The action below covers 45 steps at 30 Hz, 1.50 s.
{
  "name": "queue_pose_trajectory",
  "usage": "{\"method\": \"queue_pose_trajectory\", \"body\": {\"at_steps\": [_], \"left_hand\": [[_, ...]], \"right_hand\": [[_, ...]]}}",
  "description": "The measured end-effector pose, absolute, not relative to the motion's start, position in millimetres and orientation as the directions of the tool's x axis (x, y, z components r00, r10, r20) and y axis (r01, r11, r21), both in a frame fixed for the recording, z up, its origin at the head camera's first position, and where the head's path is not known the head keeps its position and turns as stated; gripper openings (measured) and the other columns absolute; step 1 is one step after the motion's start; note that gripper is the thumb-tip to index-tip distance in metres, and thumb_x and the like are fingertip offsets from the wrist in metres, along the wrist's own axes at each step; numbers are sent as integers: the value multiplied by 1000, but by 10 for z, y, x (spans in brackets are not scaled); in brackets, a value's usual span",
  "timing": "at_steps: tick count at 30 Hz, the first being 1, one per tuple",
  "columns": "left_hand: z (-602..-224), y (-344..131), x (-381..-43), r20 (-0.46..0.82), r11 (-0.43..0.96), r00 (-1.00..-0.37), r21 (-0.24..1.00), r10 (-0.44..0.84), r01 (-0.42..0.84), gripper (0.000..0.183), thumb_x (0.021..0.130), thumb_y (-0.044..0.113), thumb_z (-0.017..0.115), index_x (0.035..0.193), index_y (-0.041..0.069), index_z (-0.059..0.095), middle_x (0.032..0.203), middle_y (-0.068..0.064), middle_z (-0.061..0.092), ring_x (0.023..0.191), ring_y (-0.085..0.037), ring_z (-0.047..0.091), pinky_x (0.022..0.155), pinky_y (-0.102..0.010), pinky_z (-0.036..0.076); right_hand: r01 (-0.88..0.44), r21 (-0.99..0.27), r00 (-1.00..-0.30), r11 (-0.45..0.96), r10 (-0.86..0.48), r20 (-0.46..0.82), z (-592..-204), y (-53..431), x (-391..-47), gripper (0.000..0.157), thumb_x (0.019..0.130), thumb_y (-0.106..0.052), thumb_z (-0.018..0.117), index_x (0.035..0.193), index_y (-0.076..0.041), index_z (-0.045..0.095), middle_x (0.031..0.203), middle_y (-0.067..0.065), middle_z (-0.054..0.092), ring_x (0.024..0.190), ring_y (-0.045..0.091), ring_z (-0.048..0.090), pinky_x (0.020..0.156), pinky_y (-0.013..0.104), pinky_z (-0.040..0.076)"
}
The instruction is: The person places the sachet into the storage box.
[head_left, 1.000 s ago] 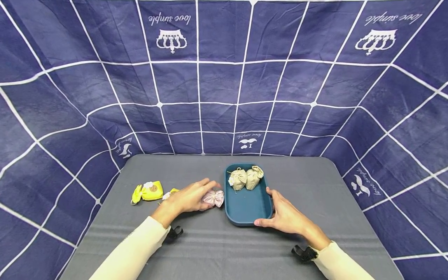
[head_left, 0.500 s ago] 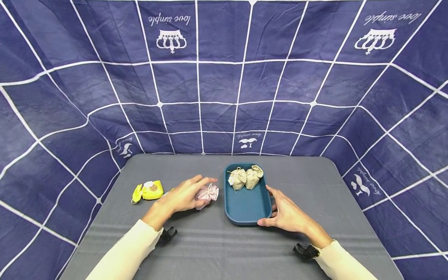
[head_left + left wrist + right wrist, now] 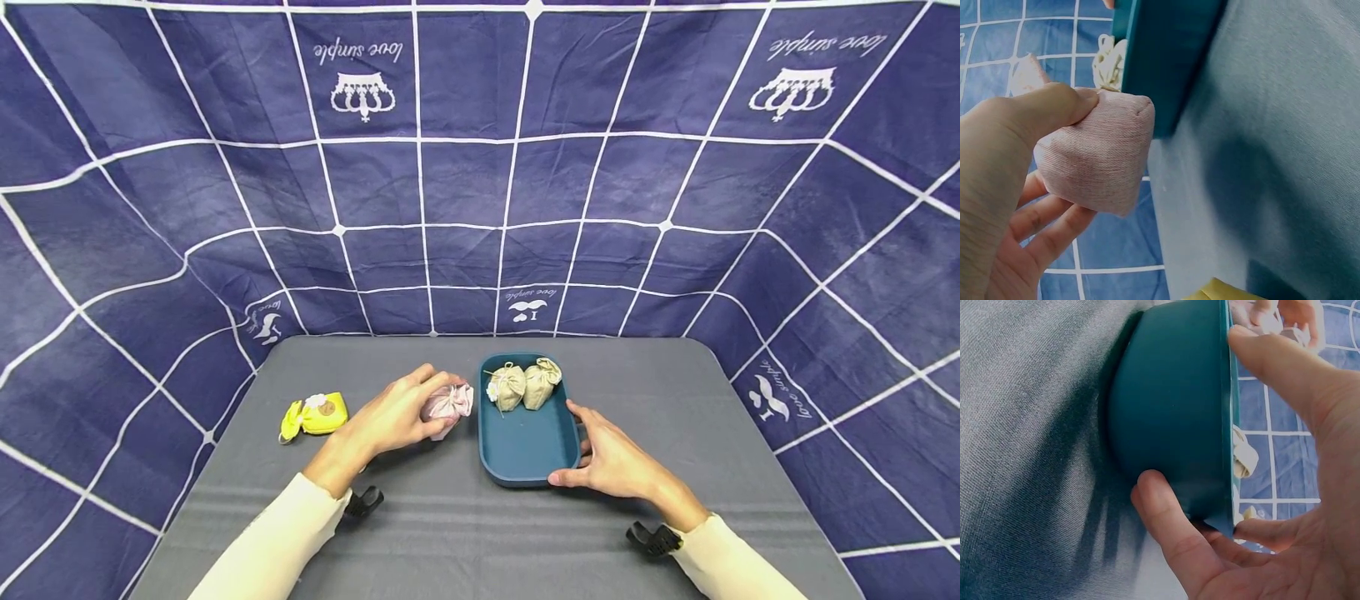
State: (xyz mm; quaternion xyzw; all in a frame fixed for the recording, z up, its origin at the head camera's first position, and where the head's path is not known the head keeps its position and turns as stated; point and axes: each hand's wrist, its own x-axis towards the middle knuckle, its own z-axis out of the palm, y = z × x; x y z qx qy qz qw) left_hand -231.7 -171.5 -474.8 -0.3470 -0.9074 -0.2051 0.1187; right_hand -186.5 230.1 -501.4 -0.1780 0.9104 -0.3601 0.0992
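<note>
Between the thumb and fingers of my left hand [image 3: 393, 417] is a small pink cloth sachet [image 3: 452, 402] with a gathered, tied top. It hangs just left of a blue rectangular tray [image 3: 527, 450], and the left wrist view shows its plump base [image 3: 1100, 150] raised off the cloth. My right hand [image 3: 615, 457] holds the tray's right side. Its thumb [image 3: 1266, 347] is at the rim, with fingers spread against the outer wall. Inside the tray, at its far end, two beige drawstring pouches [image 3: 507, 388] lean side by side.
A yellow sachet [image 3: 322, 414] with a white flower lies on the grey table cloth [image 3: 465, 533] at the left. Part of another yellow piece [image 3: 1219, 291] shows low in the left wrist view. A blue checked curtain [image 3: 465, 183] encloses the back and sides.
My left hand has gripped the pink sachet and raised it, moving first slightly left, then back toward the tray. The right hand stays at the tray.
</note>
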Motion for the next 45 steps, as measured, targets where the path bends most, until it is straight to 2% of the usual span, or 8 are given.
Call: {"method": "queue_pose_trajectory", "body": {"at_steps": [5,13,19,25,33,39,45], "left_hand": [[-4699,-1628,-2327,395,671,-730,303,558,677,52,95,28,98,142,24,76,119,-1,70,96,-18,74,86,-41,67],[-4645,-1477,-2341,450,639,-696,301,559,708,52,93,27,100,139,20,77,119,-3,71,94,-17,73,85,-39,65],[-4610,-1375,-2345,473,611,-684,326,555,721,67,93,25,99,154,25,72,121,-2,71,92,-15,68,85,-37,62],[-4579,-1279,-2346,435,591,-698,373,570,715,81,96,24,97,168,33,62,120,-1,68,89,-12,63,81,-30,60],[-4562,-1129,-2370,430,569,-680,372,594,733,71,98,28,96,163,30,67,117,-1,66,88,-10,63,78,-27,59],[-4535,-1009,-2392,446,549,-659,365,606,752,66,98,28,96,159,28,69,116,-2,67,88,-12,63,79,-30,59],[-4517,-868,-2440,418,565,-672,363,611,741,64,101,34,93,159,28,68,117,-2,67,89,-13,64,81,-31,60]], "right_hand": [[-250,-704,-915,665,-400,-52,-5005,2292,-1864,134,82,-47,108,179,4,30,152,32,60,95,6,75,83,24,65],[-249,-716,-913,653,-404,-52,-5004,2293,-1868,134,81,-44,108,178,6,31,152,33,60,94,8,75,83,24,65],[-248,-713,-915,656,-399,-49,-5018,2310,-1878,133,81,-42,109,177,6,31,154,35,58,96,11,77,83,24,65],[-271,-703,-912,658,-409,-31,-5024,2315,-1888,133,81,-43,108,177,7,31,155,36,58,96,12,77,82,24,65],[-266,-704,-911,659,-411,-41,-5028,2316,-1896,132,82,-44,108,177,7,31,153,35,59,96,11,76,82,24,65],[-252,-711,-911,657,-409,-55,-5029,2312,-1899,133,81,-44,108,177,6,31,150,32,60,97,11,77,83,24,65],[-248,-723,-908,645,-414,-58,-5030,2324,-1907,132,82,-42,108,177,6,30,151,34,59,99,14,79,83,24,66]]}}
